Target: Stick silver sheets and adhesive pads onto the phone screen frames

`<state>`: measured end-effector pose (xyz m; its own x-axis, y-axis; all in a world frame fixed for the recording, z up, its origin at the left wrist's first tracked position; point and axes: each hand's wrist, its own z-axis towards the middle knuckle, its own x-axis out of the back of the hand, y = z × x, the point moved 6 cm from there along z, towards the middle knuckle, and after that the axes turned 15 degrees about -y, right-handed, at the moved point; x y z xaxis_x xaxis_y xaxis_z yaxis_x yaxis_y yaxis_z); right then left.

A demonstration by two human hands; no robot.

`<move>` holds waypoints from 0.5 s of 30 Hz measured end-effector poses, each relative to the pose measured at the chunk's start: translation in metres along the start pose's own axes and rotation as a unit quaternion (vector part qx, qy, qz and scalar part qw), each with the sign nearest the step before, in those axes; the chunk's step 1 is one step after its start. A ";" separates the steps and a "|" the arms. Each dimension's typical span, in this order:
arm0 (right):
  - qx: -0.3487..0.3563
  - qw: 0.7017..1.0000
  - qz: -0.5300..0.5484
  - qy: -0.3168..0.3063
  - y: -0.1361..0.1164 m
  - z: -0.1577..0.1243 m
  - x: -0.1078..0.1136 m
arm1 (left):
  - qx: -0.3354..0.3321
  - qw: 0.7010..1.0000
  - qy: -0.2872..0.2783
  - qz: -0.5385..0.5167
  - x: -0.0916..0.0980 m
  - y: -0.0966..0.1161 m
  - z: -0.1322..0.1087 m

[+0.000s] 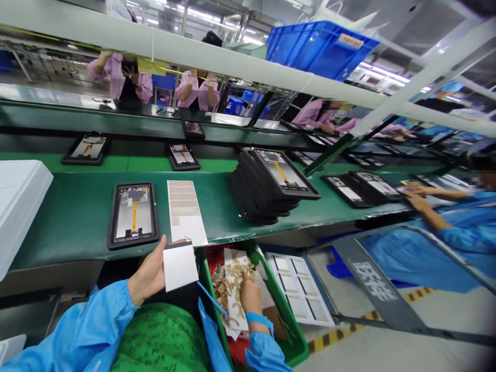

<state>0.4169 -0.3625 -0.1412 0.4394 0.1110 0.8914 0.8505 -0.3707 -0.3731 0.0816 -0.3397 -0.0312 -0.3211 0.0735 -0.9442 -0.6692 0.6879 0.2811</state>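
My left hand [149, 274] grips a flat, silver-white battery pack [181, 267] with a dark strip and thin wire ends along its top edge. My right hand [251, 295], with a blue band round the wrist, reaches down into a green crate [298, 341]. Its fingers look closed at brown curled scraps [220, 289] and a white sheet [234, 305]; whatever they hold is hidden. On the green bench beyond lies an opened tablet [134, 217] in a black frame, its orange ribbon cable showing. Beside it is a white card [188, 233] bearing beige adhesive strips.
A stack of black-framed tablets [271, 191] stands on the bench. More tablets [86, 149] lie on the belt behind. A white foam box [21, 206] is at left, a compartmented white tray [300, 287] right of the crate. A co-worker's hands [418, 196] work farther right.
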 end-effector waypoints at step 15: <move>0.459 0.858 0.151 -0.176 -0.277 -0.103 0.019 | -0.209 0.963 0.108 0.133 0.011 0.043 -0.029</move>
<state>0.1599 -0.3532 0.0055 0.6017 0.4693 0.6463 0.4807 0.4334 -0.7623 0.0300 -0.3304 -0.0242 -0.6197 0.0234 -0.7845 -0.7409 0.3125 0.5945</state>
